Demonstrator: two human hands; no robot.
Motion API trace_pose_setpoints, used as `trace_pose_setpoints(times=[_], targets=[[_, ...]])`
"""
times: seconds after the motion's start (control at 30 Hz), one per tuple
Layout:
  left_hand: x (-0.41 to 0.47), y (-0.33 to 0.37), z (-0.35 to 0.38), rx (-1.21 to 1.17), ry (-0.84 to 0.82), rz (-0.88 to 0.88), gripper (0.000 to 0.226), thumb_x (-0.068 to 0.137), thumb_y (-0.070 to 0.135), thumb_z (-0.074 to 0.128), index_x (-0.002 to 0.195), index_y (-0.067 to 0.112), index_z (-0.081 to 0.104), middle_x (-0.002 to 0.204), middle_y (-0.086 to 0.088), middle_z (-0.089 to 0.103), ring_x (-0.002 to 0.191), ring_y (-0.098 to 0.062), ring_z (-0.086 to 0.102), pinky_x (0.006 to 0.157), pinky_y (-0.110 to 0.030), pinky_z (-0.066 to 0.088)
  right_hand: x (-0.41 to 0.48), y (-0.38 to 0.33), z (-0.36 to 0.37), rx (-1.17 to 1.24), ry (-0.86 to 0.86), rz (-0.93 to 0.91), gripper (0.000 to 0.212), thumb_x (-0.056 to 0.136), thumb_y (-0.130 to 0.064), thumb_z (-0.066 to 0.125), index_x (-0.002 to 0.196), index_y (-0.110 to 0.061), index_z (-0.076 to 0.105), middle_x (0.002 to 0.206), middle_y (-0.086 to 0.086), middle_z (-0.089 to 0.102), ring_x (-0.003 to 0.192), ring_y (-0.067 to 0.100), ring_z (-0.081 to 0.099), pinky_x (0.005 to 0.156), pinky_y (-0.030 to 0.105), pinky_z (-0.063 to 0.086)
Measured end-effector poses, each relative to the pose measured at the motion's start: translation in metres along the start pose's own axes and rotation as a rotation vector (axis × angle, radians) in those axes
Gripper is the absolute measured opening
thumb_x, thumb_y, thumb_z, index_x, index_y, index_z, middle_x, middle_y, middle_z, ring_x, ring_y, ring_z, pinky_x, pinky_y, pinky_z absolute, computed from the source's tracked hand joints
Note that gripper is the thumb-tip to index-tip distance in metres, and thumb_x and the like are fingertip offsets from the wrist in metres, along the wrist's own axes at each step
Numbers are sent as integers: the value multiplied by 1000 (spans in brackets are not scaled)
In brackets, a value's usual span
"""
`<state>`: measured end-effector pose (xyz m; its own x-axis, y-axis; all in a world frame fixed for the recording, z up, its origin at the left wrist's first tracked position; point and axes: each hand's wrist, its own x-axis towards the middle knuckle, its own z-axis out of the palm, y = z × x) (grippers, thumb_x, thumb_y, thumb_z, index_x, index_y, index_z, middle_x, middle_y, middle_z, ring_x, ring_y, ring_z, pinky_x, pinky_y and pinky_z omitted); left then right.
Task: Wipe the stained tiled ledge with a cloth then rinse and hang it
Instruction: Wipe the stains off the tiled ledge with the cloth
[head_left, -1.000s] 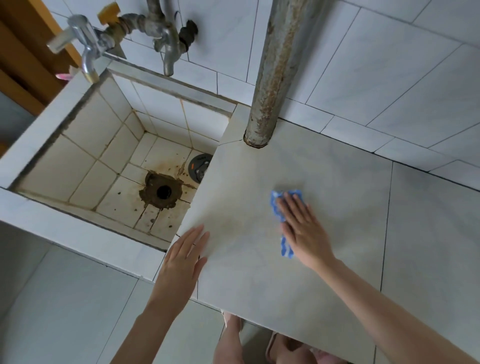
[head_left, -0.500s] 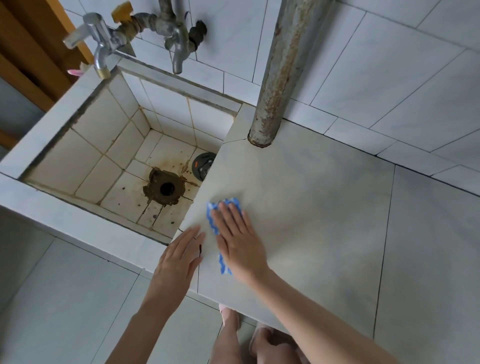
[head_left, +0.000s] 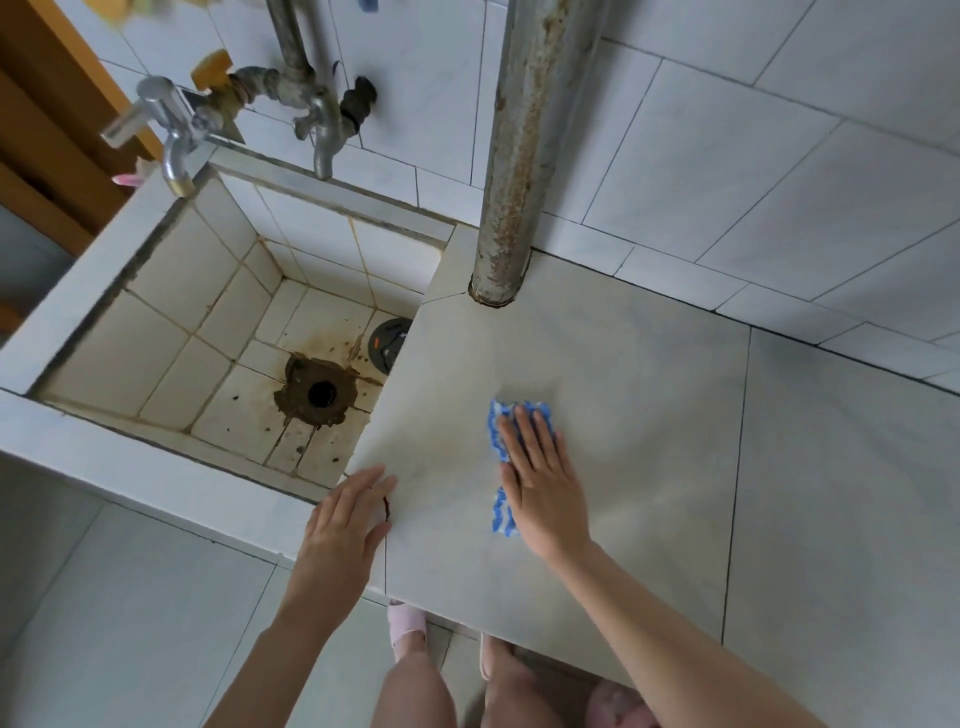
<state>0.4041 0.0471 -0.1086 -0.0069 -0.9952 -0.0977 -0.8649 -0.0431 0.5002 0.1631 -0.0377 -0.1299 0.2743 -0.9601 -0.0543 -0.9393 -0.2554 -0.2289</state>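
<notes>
Two flat hands: right hand (head_left: 540, 488) presses cloth (head_left: 501, 512) on ledge (head_left: 649, 426).

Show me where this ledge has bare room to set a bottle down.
Widest bare patch: the ledge right of the grout line, from the wall to the front edge. Also bare: the stretch between the rusty pipe and the cloth. Crowded: the front left, where the right hand presses the cloth and the left hand rests on the corner.
</notes>
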Motion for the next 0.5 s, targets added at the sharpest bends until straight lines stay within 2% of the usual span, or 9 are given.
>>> trace_pose_setpoints(times=[0.07, 0.17, 0.3, 0.4, 0.5], targets=[[1, 1, -2, 15, -8, 14, 42, 89, 30, 48, 130, 26, 44, 136, 8, 43, 120, -14, 43, 101, -31, 36, -2, -5, 2, -5, 13, 39, 50, 101, -28, 6, 149, -19, 19, 155, 3, 24, 143, 22, 21, 114, 39, 20], [4, 0, -7, 18, -34, 44, 44, 86, 22, 55, 129, 24, 45, 135, 4, 46, 120, -18, 47, 97, -35, 42, -2, -16, 5, -15, 38, 109, 50, 101, -28, 5, 149, -19, 19, 155, 2, 21, 144, 22, 18, 116, 37, 14], [6, -12, -17, 60, -107, 162, 41, 95, 32, 33, 134, 23, 40, 141, 2, 42, 127, -14, 39, 99, -30, 38, -3, -44, 14, -15, 69, 220, 50, 101, -27, 11, 148, -15, 21, 156, 3, 17, 143, 25, 19, 117, 38, 13], [9, -27, -21, 32, -174, 264, 53, 86, 12, 57, 136, 18, 39, 145, 0, 38, 131, -14, 34, 102, -32, 35, -9, -73, 21, -7, 71, 238, 50, 101, -26, 13, 148, -14, 24, 156, 4, 20, 143, 26, 20, 116, 39, 14], [11, -35, -23, 47, -192, 329, 62, 79, 6, 67, 135, 12, 41, 144, -3, 39, 132, -15, 34, 102, -34, 33, -18, -108, 26, 5, 76, 190, 51, 102, -28, 10, 148, -14, 25, 156, 6, 21, 143, 25, 20, 114, 41, 19]])
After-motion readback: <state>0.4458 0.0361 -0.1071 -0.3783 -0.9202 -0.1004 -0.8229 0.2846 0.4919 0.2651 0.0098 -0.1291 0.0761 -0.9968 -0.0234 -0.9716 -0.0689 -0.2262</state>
